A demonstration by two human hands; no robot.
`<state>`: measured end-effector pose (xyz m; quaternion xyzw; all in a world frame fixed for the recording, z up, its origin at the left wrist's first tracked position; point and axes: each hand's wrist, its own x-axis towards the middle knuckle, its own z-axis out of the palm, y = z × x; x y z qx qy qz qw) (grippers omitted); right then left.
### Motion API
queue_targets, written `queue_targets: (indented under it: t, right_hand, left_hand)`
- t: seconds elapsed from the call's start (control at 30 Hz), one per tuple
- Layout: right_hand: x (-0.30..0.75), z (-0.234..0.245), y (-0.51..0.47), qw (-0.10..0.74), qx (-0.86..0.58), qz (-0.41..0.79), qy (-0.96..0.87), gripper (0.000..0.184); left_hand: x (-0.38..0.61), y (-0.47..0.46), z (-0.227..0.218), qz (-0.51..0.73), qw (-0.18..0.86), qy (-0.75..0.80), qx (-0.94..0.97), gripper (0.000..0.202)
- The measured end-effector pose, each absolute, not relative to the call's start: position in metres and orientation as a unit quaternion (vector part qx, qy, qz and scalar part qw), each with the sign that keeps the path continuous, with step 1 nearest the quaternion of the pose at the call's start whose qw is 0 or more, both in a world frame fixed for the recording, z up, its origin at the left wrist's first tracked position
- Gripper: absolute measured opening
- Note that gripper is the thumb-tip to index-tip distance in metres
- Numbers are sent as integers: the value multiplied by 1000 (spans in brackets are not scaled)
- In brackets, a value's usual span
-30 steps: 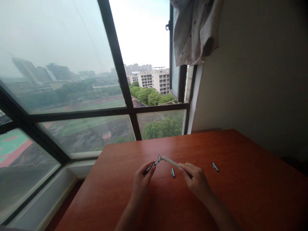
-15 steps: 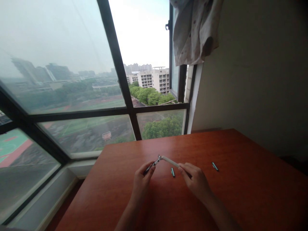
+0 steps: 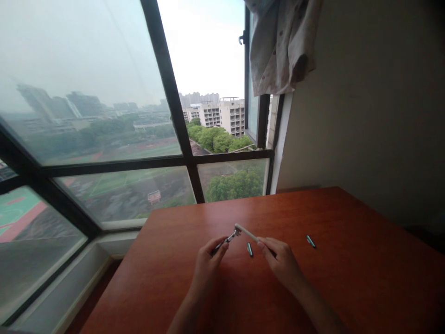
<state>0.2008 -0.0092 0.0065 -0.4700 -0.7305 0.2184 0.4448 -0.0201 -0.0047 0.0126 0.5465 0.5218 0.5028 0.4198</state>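
My left hand (image 3: 207, 262) is closed around a razor handle (image 3: 231, 237), a slim dark and silver piece whose forked metal end points up and right. Between the fingers of my right hand (image 3: 278, 257) is a thin pale stick (image 3: 246, 232), its far tip slanting up to the left. That tip meets the fork of the handle, or lies just over it; its exact kind is too small to make out. Just below the stick, a small dark-teal razor blade head (image 3: 250, 249) lies on the table. Another razor blade head (image 3: 310, 241) rests farther right.
The reddish-brown wooden table (image 3: 347, 278) spreads under both hands. Dark-framed windows (image 3: 118, 161) border its far left side, and a bare wall (image 3: 347, 116) stands on the right. A pale spotted cloth (image 3: 278, 51) hangs above the far edge.
My left hand has shifted slightly right, bringing the fork of the razor handle to the stick's tip. The stick's tip has risen a little. Both blade heads stay put.
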Motion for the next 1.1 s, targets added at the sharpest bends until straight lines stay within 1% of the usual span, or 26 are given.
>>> queue_targets:
  t: [0.3, 0.47, 0.67, 0.83, 0.97, 1.03, 1.1]
  right_hand:
    - [199, 8, -11, 423, -461, 238, -743, 39]
    - [199, 3, -10, 429, -466, 218, -742, 35]
    - [197, 0, -10, 419, -465, 213, -750, 32]
    - [197, 4, -9, 430, -475, 226, -734, 32]
    - [198, 6, -9, 427, -478, 271, -718, 39]
    - [198, 4, -9, 424, -477, 327, -698, 42]
    - [197, 1, -9, 423, -468, 406, -661, 45]
  left_hand:
    - [-23, -4, 10, 513, 399, 532, 542, 32]
    - [-20, -4, 10, 497, 409, 525, 557, 31]
    - [-24, -3, 13, 523, 405, 536, 524, 36]
    - [-23, -3, 8, 489, 407, 525, 565, 32]
    - [-22, -5, 8, 491, 406, 511, 577, 29]
    - [-22, -6, 10, 497, 404, 508, 577, 29]
    - [-21, -6, 13, 502, 398, 510, 574, 28]
